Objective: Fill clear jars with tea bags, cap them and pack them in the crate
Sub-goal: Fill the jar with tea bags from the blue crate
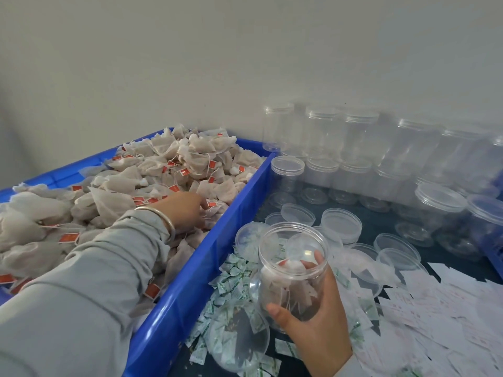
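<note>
A blue crate (206,268) on the left is heaped with pale tea bags (168,164) that carry red tags. My left hand (187,210) reaches into the pile, its fingers curled round a tea bag near the crate's right wall. My right hand (313,319) grips an open clear jar (292,270) from the side, holding it just right of the crate. A few tea bags lie inside this jar. It has no cap on.
Rows of empty clear jars (326,148) stand stacked against the wall at back right. Loose clear caps (341,223) lie on the dark table. Green-and-white sachets (231,270) and white paper slips (441,308) are scattered around them. A clear lid (239,336) lies near the front.
</note>
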Motion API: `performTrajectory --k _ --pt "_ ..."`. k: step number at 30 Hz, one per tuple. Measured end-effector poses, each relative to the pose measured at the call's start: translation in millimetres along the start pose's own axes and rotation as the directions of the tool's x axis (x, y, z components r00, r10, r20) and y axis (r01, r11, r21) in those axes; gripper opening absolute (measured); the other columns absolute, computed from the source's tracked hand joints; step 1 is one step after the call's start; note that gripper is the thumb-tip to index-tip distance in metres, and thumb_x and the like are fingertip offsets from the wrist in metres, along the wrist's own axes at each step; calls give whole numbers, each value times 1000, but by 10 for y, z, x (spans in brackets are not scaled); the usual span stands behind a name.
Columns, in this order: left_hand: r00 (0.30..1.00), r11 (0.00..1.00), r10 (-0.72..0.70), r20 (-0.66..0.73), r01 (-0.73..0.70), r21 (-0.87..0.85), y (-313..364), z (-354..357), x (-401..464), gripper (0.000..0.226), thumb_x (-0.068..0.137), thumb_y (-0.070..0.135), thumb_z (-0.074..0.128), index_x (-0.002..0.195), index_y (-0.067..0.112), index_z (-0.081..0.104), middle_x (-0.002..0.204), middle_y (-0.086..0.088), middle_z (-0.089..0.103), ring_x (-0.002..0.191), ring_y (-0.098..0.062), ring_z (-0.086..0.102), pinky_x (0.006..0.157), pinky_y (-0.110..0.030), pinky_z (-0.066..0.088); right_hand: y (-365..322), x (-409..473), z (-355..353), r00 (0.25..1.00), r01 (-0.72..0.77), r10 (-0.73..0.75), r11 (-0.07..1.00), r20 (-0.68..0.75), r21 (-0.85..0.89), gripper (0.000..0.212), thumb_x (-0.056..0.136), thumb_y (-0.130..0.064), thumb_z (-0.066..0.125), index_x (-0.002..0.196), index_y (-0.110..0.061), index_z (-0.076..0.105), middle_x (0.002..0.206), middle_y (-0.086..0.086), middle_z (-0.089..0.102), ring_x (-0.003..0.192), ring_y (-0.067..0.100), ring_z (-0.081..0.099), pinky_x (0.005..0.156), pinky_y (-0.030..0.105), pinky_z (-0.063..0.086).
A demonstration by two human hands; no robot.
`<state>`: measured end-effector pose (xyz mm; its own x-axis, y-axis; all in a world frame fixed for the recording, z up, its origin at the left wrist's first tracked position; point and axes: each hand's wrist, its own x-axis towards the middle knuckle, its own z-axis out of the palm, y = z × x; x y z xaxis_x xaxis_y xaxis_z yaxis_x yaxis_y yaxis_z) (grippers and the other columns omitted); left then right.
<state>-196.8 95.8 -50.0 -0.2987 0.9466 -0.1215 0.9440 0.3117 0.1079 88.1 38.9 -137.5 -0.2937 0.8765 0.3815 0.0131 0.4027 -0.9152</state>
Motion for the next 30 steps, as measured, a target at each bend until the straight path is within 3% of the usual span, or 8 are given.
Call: performTrajectory --k 9,15,17,18,22,25,28,30 --pt "991 994 -49 -122 37 -98 -15 13 53 8 92 23 56 87 18 59 95 -1 61 85 -17 53 74 -28 39 -2 -4 -11 999 -50 50 997 9 -51 101 44 -55 84 129 -62 28 130 -23 50 121 -6 46 89 4 40" --pt "965 941 -131 -227 49 -335 192 -239 -65 17 92 6 45 92 4 62 98 -10 62 82 -20 56 68 -28 42 -1 -11 -18 997 -78 78 995 -2 -61 106 43 -54 83 133 -53 29 131 -24 49 122 -6 45 92 8 42" --pt "956 797 -210 -203 47 -602 301 -323 -96 16 93 5 45 90 5 61 90 -10 61 79 -24 58 69 -32 47 -3 -16 -15 995 -95 95 994 6 -59 107 43 -55 83 135 -53 28 131 -23 49 122 -5 45 93 9 42" --pt "955 633 -238 -176 15 -774 332 -351 -106 17 93 6 46 80 6 57 78 -9 56 67 -23 54 60 -32 45 -4 -18 -14 995 -100 101 993 10 -57 108 43 -56 83 135 -52 28 131 -22 49 122 -6 45 94 9 42" --pt "992 127 127 -25 -42 -991 474 -452 -341 26 93 10 43 68 13 50 64 -3 51 53 -13 50 47 -22 42 -23 -12 -13 993 -111 114 992 42 -63 110 46 -51 85 140 -44 28 132 -16 50 124 2 47 102 32 44" --pt "933 -4 357 -39 -40 -999 560 -476 -459 25 83 13 52 60 18 61 63 1 57 56 -13 57 49 -21 47 -34 -9 -14 992 -117 120 990 37 -78 110 45 -51 84 139 -46 28 132 -22 47 124 -3 45 102 25 43" --pt "878 -28 478 -6 9 -1000 645 -443 -502 16 76 10 61 62 19 66 70 -2 60 66 -16 60 63 -28 51 -40 -7 -19 991 -123 127 988 33 -90 109 45 -51 83 139 -45 27 132 -23 46 124 -7 42 103 23 40" --pt "845 -8 535 9 15 -1000 702 -408 -533 16 76 12 57 64 17 68 69 -2 62 62 -14 61 58 -26 54 -49 -4 -15 990 -132 136 986 32 -97 112 46 -50 84 142 -41 26 134 -20 46 126 -4 42 105 29 41"
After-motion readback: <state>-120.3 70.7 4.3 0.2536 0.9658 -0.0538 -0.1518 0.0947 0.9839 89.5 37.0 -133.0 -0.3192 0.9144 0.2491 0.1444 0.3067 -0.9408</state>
